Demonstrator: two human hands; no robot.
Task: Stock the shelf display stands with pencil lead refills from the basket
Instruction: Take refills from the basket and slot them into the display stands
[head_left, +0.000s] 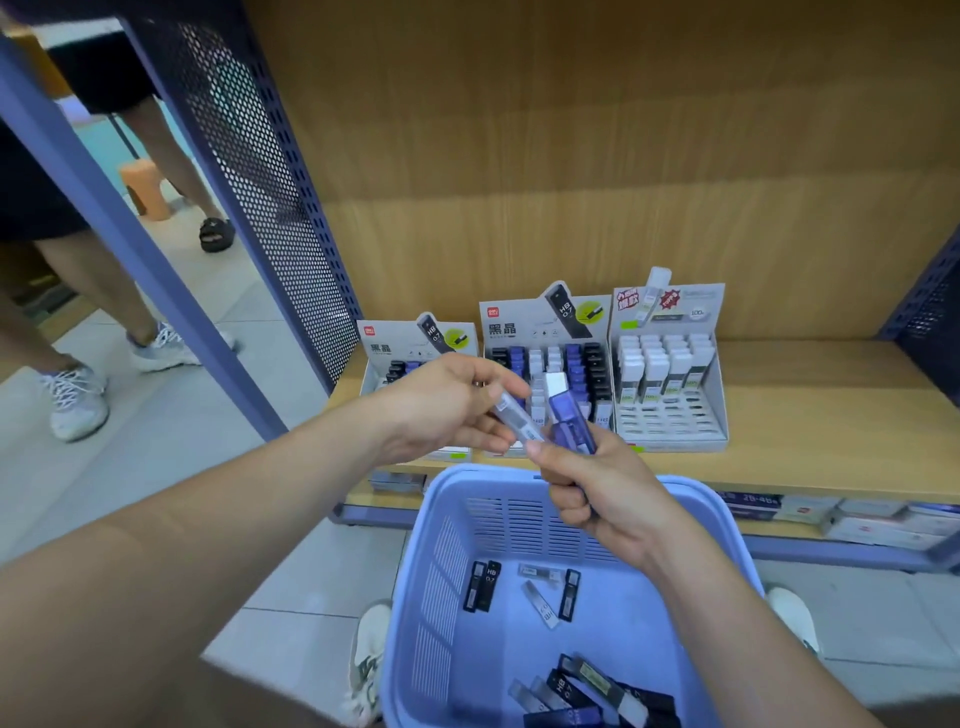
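Wood-grain shelf (810, 415) boards and a perforated blue side panel (270, 218) frame the work, and just in front of the shelf edge the two hands meet above the basket. The left grip (441, 410) pinches a clear refill case (511, 415) between thumb and fingers. The right grip (587, 483) is curled round a blue refill case (569, 421) held upright, pale cap on top; there may be more than one case in that fist, I cannot tell. The right thumb touches the lower end of the clear case, so the two grips look to be sorting or passing stock between them. Directly behind them stand three display stands side by side on the shelf. The middle stand (545, 332) has black, blue and white rows, the left stand (395, 343) is partly hidden by the left wrist, and the right stand (670, 364) holds white cases at the back with bare slots in front. Below, the blue basket (457, 480) holds loose refills (483, 584), black and clear, scattered over its floor. Other people's legs stand well off to the left. Judging by this, stocking is midway. The next move calls for freeing the clear case from the right thumb and matching each colour to its row. Each case then has to slide upright into an open slot without tipping its neighbours.
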